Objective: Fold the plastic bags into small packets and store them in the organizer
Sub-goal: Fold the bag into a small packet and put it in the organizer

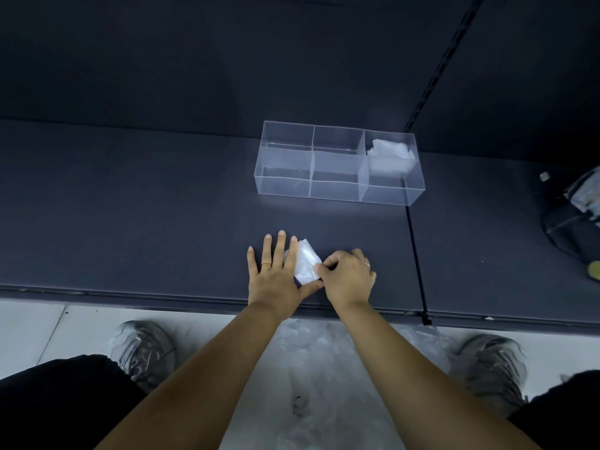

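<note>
Near the front edge of the dark shelf (162, 206): left hand (276, 274) flat, fingers spread, pressing a folded plastic bag (305, 263). Right hand (349, 277) pinches its right corner. Clear organizer (337, 186) further back; right-end compartment holds packets (389, 154).

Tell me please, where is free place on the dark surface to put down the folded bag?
Bare patches: the wide stretch left of the left hand and of the organizer, and the strip between organizer and hands. Crowded: around the plastic bag under the right hand, and the far right by the dark bag.
</note>
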